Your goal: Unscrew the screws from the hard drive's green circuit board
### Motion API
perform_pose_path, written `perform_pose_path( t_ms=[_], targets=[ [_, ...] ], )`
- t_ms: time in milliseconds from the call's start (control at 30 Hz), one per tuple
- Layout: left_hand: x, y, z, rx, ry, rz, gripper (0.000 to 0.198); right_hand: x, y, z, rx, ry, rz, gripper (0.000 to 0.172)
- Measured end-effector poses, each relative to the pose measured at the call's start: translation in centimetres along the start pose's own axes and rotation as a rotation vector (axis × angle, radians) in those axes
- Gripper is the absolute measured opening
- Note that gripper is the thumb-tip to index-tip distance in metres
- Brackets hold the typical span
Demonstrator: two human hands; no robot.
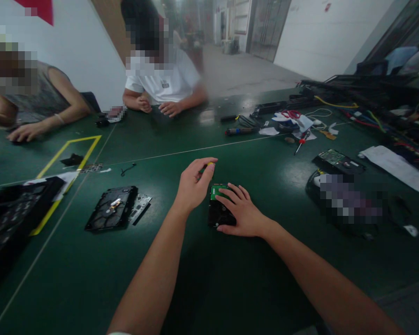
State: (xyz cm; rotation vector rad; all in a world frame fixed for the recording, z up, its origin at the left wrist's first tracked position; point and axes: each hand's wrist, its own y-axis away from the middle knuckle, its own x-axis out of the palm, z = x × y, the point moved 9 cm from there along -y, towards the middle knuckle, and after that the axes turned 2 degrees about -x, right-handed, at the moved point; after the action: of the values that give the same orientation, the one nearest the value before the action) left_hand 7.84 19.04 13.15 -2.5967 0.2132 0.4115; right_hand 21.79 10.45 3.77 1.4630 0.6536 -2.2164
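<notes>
A hard drive (216, 211) lies on the green table in front of me, a green circuit board showing at its far end. My right hand (242, 209) rests over its right side with the fingers spread, covering part of it. Just beyond the drive's far left corner, my left hand (196, 184) is closed in a pinch. A small yellow thing (210, 164) shows between thumb and fingers; most of it is hidden, so its kind cannot be made out.
To the left lie a black drive-like casing (111, 208), a metal plate (140, 208) and a large black frame (17, 218). On the right are a circuit board unit (337, 160), a red screwdriver (302, 140) and tangled cables. Two people (164, 79) sit across the table.
</notes>
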Motion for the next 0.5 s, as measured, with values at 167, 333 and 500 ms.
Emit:
perform_pose_path(
  t_ms=[167,333,500],
  targets=[
    [-0.7,-0.1,0.5,-0.044,-0.012,-0.052,0.024,0.1,0.0,0.0,0.004,-0.007,0.009,0.095],
    [-0.6,-0.1,1.6,-0.119,0.061,-0.085,0.035,0.2,-0.1,0.0,0.001,-0.002,0.007,0.095],
    [-0.4,-0.2,2.9,-0.164,0.276,-0.081,0.033,0.3,-0.2,0.0,0.007,0.0,0.024,0.094]
  ],
)
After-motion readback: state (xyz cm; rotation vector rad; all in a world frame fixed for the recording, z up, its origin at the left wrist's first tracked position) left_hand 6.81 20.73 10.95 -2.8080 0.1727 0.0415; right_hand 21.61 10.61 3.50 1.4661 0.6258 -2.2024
